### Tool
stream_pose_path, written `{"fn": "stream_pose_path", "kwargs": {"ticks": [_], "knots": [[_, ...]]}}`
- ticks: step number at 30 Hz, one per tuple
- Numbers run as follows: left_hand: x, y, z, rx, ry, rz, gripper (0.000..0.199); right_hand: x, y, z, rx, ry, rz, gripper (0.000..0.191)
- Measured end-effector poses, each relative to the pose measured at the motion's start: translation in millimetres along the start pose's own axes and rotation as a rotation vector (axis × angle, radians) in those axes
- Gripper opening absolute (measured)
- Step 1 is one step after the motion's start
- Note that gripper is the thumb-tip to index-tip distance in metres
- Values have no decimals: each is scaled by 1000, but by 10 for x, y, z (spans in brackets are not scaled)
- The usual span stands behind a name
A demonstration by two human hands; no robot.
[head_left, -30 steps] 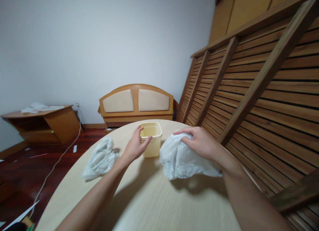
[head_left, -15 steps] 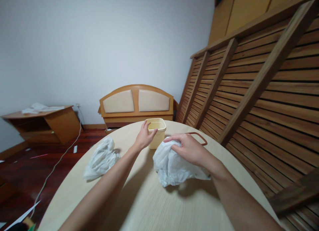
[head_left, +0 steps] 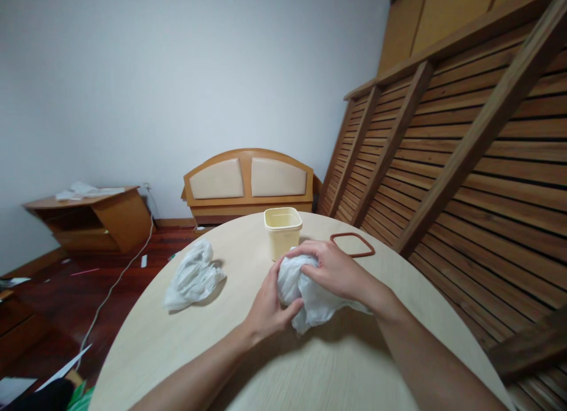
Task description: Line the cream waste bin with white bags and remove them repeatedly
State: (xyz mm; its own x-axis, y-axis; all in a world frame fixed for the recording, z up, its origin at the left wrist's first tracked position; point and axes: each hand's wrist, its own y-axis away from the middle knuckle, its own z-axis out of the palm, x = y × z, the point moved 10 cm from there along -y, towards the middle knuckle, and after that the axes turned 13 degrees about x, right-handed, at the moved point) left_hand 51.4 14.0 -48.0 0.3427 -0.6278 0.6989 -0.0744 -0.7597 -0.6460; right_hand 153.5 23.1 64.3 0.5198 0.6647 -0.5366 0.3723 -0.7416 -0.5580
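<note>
A crumpled white plastic bag (head_left: 319,302) is gripped between both of my hands over the near side of the table. My left hand (head_left: 273,307) cups the bag's left side, thumb in front. From above and to the right, my right hand (head_left: 330,268) has its fingers closed on the top of the bag. Just beyond the hands, a pale yellow square bin (head_left: 283,237) stands upright with its top uncovered. To its right lies a brown rounded-square ring (head_left: 354,245). Another crumpled white plastic bag (head_left: 195,278) rests at the left, apart from my hands.
The round wooden table (head_left: 177,352) carries all of these. Behind it stands a headboard (head_left: 248,178). A slatted wooden frame (head_left: 443,180) leans along the right. At the left are a low desk (head_left: 101,216) and a cable (head_left: 106,290) on the floor.
My left hand has let go of the yellow bin's rim and moved down and right onto the white bag. My right hand keeps its hold. The view has shifted slightly left.
</note>
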Motion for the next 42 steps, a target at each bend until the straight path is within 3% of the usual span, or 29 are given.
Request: {"fn": "stream_pose_path", "kwargs": {"ticks": [3, 7, 12, 18, 21, 24, 27, 30, 33, 37, 42], "knots": [[-128, 61, -12, -5, 24, -85, 80, -155, 63, 90, -48, -7, -54, 47], [-128, 9, -254, 48, -97, -18, 73, -162, 197, 91, -83, 72, -139, 54], [70, -73, -470, -38, -514, 216, 75, 102, 391, 62, -116, 321, -204, 58], [176, 23, -308, -260, -719, 393, 84, 556, 661, 193, -186, 566, -142, 50], [105, 34, -320, -214, -660, 341, 90, 833, 833, 202, -197, 673, -76, 56], [-100, 40, -344, -149, -510, 183, 90, 1035, 990, 162, -180, 762, -34, 77], [-347, 83, -281, -128, -368, 19, 78, 1008, 1071, 222, -176, 675, -73, 92], [-456, 115, -178, -119, -242, -57, 71, 857, 1019, 292, -86, 548, -113, 91], [-383, 109, -115, -106, -174, -12, 69, 782, 936, 401, -9, 459, -108, 92], [-221, 114, -79, -149, -141, 85, 68, 816, 905, 638, -71, 318, -71, 105], [-172, 57, -270, -65, -184, 111, 55, 876, 906, 727, -90, 223, -5, 89]]}}
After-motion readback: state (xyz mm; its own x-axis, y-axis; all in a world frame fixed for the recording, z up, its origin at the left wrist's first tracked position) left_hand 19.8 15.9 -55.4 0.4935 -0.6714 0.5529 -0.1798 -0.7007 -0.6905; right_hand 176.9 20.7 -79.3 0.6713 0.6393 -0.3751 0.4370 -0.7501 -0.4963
